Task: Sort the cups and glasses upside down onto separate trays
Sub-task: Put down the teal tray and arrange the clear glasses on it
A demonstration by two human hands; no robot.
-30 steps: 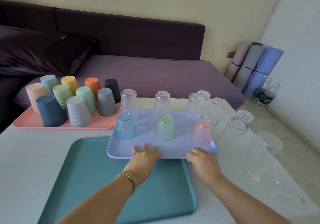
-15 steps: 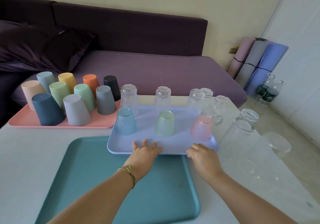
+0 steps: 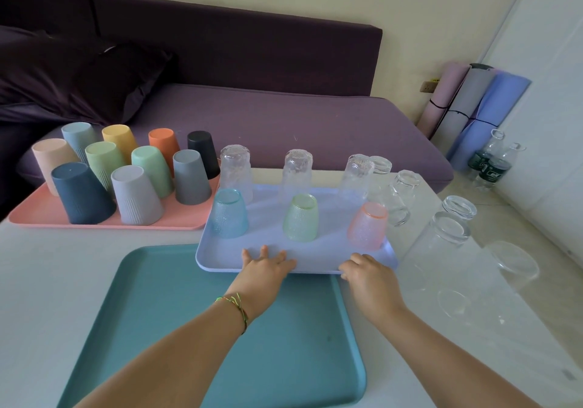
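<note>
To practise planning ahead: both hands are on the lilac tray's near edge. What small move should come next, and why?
Probably slide the lilac tray a little farther back, off the teal tray. Its near edge overlaps the teal tray's far rim, the left hand presses flat on it and the right hand grips its corner, while clear glasses on the table wait unsorted.

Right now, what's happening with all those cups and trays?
A person is sorting cups and glasses. The left hand lies flat on the lavender tray, and the right hand curls its fingers over that tray's near rim. Six glasses stand upside down on it. The plastic cups sit upside down on the pink tray. The teal tray has no glasses on it, and more clear glasses wait on the table to the right.
</note>
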